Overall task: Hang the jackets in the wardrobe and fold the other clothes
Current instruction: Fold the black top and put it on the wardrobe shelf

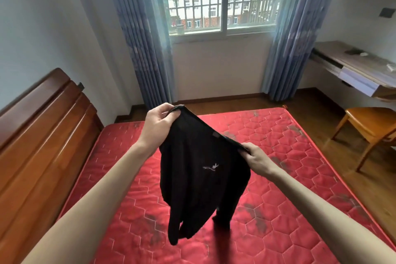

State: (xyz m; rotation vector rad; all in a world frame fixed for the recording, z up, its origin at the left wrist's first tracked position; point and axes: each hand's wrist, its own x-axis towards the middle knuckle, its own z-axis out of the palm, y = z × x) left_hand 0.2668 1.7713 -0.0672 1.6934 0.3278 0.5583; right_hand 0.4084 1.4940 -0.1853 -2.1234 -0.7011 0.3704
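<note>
While left hand (159,119) and right hand (256,156) pinched the black top (199,169) by its shoulders, it hung bunched over the mattress (289,135) (hem just touching). Risk: laid down w/o a shake, it'd prob fold crooked.

The black cloth garment (203,169) bears a small white mark; the red quilted mattress (300,156) shows a hexagon pattern with grey stains.

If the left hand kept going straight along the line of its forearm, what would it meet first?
Probably nothing close: the left hand, gripping the black garment, points up and away over the red mattress toward the blue curtain and window wall. Depth is unclear.
</note>
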